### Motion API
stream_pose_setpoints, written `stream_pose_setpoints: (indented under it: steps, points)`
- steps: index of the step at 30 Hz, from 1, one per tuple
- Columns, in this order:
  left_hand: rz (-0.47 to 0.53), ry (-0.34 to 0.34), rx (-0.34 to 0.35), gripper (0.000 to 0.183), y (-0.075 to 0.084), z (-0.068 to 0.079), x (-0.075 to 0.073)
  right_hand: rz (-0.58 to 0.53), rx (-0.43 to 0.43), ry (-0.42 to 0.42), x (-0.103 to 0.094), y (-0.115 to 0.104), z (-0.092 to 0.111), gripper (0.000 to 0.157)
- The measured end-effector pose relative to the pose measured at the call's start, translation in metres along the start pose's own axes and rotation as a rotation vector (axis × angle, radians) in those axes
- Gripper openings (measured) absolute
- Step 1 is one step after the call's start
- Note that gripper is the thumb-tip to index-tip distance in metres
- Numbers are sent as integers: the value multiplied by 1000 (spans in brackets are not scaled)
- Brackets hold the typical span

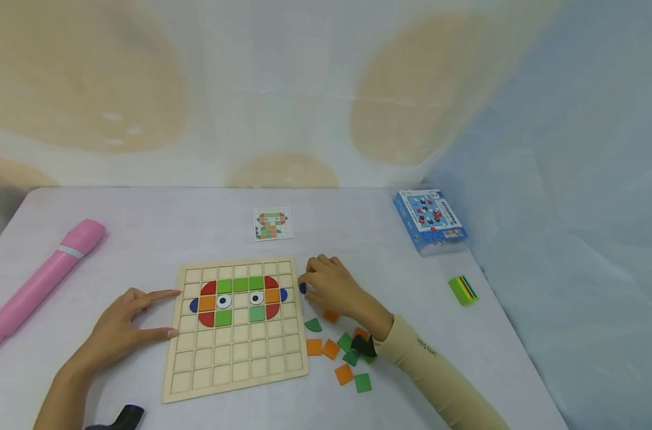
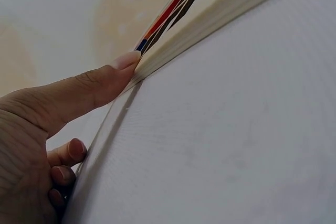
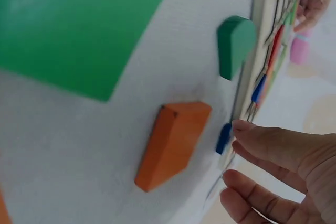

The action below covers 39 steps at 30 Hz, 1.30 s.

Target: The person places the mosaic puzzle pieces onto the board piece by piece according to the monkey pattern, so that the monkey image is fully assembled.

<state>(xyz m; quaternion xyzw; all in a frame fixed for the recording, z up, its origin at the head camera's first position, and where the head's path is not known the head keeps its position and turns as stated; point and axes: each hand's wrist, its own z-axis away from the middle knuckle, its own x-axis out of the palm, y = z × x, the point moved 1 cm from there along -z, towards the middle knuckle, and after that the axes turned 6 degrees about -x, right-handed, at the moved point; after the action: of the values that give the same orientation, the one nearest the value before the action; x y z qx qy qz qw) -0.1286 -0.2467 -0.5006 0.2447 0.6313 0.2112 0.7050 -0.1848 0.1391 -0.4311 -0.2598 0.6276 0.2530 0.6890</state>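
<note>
A wooden grid board (image 1: 229,355) lies on the table, bearing red, orange, green and blue pieces and two eye pieces. Along its left edge my left hand (image 1: 118,322) rests with index finger and thumb spread; in the left wrist view the thumb (image 2: 94,88) touches the board's side. Just off the board's right edge, my right hand (image 1: 333,286) pinches a small blue half-round piece (image 1: 302,288) at its fingertips. The right wrist view has this blue piece (image 3: 223,139) by the thumb tip. Near that hand lie a green quarter-round piece (image 1: 313,325) and an orange square (image 1: 314,347).
Several loose orange and green pieces (image 1: 344,374) lie under the right forearm. A pattern card (image 1: 273,233) lies behind the board. Farther right are a blue box (image 1: 430,218) and a green striped block (image 1: 462,291). A pink tube (image 1: 46,280) lies at left.
</note>
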Motion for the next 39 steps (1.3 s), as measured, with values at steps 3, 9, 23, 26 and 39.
stream_pose_setpoints:
  steps: [3,9,23,26,39]
  points:
    - [-3,2,2,77,2,0,1,47,-10,4,3,-1,-3,18]
    - [-8,5,-4,77,3,1,0,73,38,30,5,-1,0,23]
    - [-2,13,6,75,3,2,-1,-160,15,0,-1,8,18,28]
    - [-2,13,4,75,3,2,0,-159,-19,-27,1,9,19,29]
    - [4,21,7,74,4,2,-1,-14,-90,8,4,5,16,18]
